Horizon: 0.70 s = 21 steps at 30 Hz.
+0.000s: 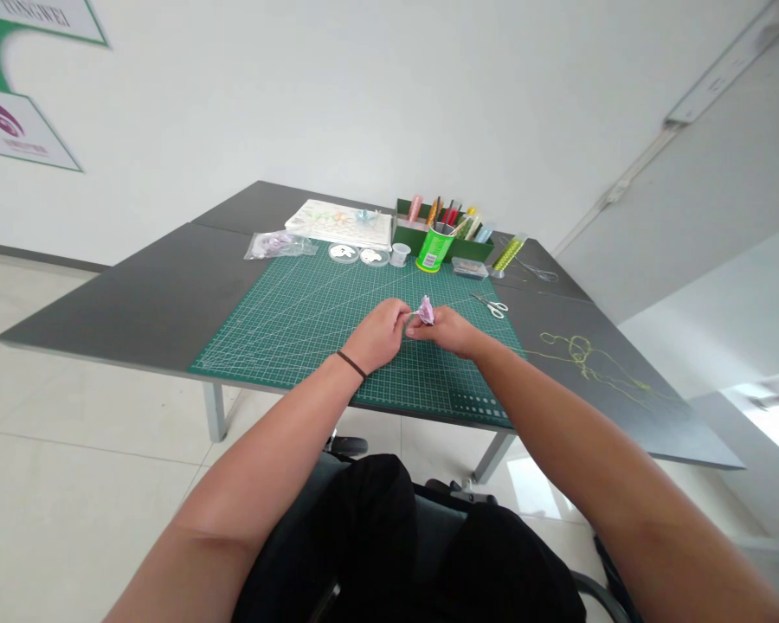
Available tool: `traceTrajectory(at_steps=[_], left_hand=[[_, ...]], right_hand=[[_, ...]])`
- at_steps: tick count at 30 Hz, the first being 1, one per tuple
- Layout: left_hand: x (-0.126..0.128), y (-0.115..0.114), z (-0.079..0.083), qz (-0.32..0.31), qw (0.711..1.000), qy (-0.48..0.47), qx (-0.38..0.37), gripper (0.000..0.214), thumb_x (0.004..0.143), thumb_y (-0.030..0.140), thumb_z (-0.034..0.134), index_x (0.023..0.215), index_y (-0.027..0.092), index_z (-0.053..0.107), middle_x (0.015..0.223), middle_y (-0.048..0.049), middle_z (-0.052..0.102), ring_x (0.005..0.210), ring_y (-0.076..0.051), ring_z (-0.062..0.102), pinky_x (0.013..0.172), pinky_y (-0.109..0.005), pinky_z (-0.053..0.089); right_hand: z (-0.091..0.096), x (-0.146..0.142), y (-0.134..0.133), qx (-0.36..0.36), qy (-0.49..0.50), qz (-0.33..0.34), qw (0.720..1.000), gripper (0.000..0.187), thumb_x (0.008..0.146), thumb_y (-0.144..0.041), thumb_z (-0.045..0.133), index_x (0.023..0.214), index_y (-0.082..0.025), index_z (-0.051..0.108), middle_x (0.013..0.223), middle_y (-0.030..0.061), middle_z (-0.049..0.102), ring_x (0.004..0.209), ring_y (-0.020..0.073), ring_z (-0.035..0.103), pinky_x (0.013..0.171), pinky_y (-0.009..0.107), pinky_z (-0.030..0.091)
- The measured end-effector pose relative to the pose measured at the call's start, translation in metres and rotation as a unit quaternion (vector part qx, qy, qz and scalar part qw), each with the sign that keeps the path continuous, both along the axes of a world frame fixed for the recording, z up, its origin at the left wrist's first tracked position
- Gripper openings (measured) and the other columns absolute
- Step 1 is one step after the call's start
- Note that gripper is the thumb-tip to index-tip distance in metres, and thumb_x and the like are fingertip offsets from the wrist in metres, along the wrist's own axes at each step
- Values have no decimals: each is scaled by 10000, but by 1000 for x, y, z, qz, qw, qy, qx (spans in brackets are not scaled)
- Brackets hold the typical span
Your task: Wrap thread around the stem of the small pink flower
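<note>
Lilac flower (426, 310) right over the middle of the green cutting mat (312, 346), and you have it up between your two hands! Your right hand (445, 332) has its grip pressed together, thumb and fingers pinching the flower at its base while the petals poke out on top. Your left hand (375, 336), dark wristband (351, 364) on the wrist, comes in curled just beside it, fingertips (405, 318) up against that base, though whether that grip is really holding anything, I can't tell from here. Nearest on your right, a pair of scissors (492, 305) lies at the mat's edge, and past it a loose tangle of yellow-green cord (581, 350) sprawls across the dark table (156, 294). Along the far edge of the mat sit two round clear dishes (344, 253) with white pieces inside, a small white cup (400, 254) and a green cup (434, 247) packed with tools, backed by a green box organizer (442, 210). Further left, there's a clear bag (279, 246) of lilac material and a printed paper sheet (337, 223). Out right, a tube of green beads (510, 253) stands out near a second pair of scissors (536, 272).
</note>
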State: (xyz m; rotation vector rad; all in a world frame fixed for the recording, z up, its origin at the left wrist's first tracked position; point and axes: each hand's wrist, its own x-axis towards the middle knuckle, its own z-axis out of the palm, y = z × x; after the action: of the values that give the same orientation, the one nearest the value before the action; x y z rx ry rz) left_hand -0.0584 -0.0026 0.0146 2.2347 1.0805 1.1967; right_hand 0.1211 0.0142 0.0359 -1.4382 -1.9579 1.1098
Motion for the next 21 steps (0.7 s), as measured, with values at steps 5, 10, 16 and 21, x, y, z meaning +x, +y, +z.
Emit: traceTrajectory(at_steps=[5, 10, 16, 21], left_hand=[[1, -1, 2, 12, 1000, -28, -7, 94, 921, 170, 459, 858, 187, 527, 858, -37, 623, 829, -162, 584, 778, -306, 470], [1, -1, 3, 19, 999, -37, -13, 77, 912, 174, 474, 863, 185, 533, 832, -29, 628, 794, -161, 584, 754, -306, 468], [2, 0, 5, 21, 997, -58, -37, 71, 909, 168, 486, 864, 183, 538, 831, -27, 649, 791, -157, 598, 772, -309, 473], [6, 0, 4, 31, 995, -81, -56, 72, 903, 163, 494, 850, 178, 541, 859, -33, 666, 810, -153, 612, 778, -298, 478]], right_hand=[[-6, -3, -7, -14, 47, -19, 999, 337, 602, -472, 737, 691, -161, 644, 566, -57, 502, 556, 93, 409, 584, 268, 332], [-16, -2, -13, -3, 82, -41, 996, 299, 685, -466, 682, 739, -179, 616, 532, -69, 465, 520, 99, 415, 560, 272, 356], [-34, -6, -12, 86, 232, -74, 966, 456, 610, -206, 665, 1062, -251, 620, 1173, 27, 658, 1178, 232, 554, 1068, 422, 362], [-40, -28, -18, 42, 385, -55, 920, 401, 655, -193, 610, 1052, -251, 604, 1067, 17, 687, 1108, 217, 590, 1064, 421, 368]])
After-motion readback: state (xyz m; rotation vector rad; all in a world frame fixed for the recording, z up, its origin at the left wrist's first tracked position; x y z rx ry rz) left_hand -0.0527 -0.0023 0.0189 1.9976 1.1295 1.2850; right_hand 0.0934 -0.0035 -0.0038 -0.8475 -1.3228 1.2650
